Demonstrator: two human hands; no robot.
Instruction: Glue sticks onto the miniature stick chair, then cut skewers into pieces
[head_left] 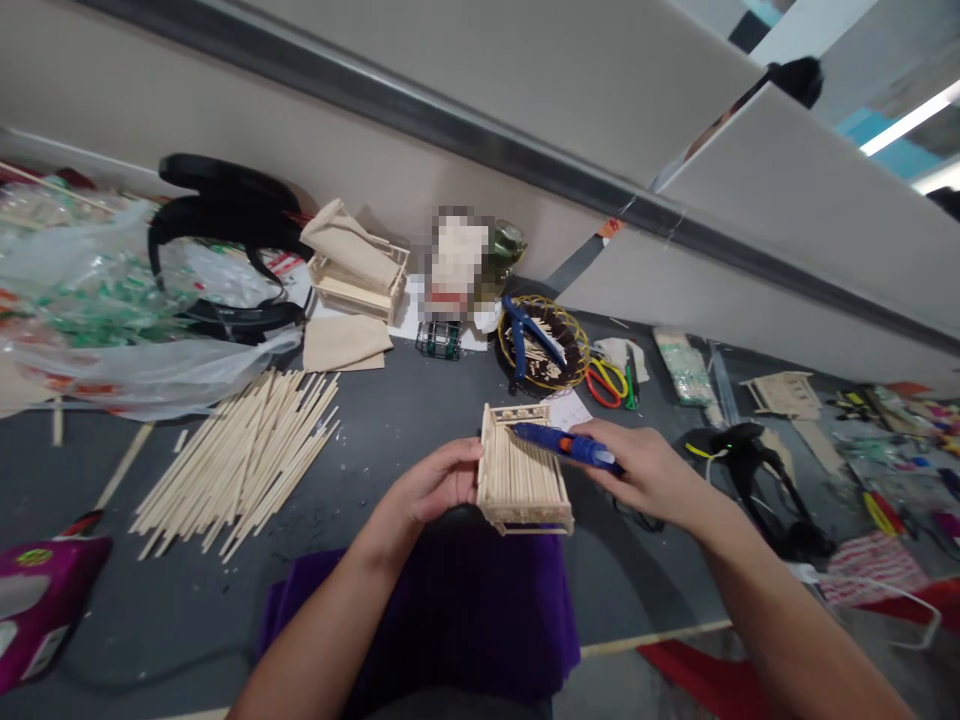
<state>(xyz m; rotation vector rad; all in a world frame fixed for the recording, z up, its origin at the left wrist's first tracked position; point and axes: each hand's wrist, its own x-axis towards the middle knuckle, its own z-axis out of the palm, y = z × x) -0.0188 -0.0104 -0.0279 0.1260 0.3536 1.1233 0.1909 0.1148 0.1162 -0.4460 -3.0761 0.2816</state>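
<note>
My left hand (pixel 442 482) grips the left side of a small bed-like frame (pixel 525 472) made of thin wooden sticks. The frame is tilted, its slatted inside facing up, above a folded purple cloth (pixel 465 610). In my right hand (pixel 645 470) is a blue glue gun (pixel 566 445), fingers closed around its handle. The gun's nozzle points left, over the slats near the frame's far end; whether the tip touches them I cannot tell. A bundle of loose wooden sticks (pixel 240 460) lies on the table to the left.
Behind the frame stands a woven basket (pixel 577 375) with stick pieces and blue cutters (pixel 517 345), beside scissors (pixel 611 380). A similar stick frame (pixel 356 285) sits farther back. Plastic bags (pixel 112 320) crowd the left. A black headset-like item (pixel 757 480) lies at right, near a low partition (pixel 450 110).
</note>
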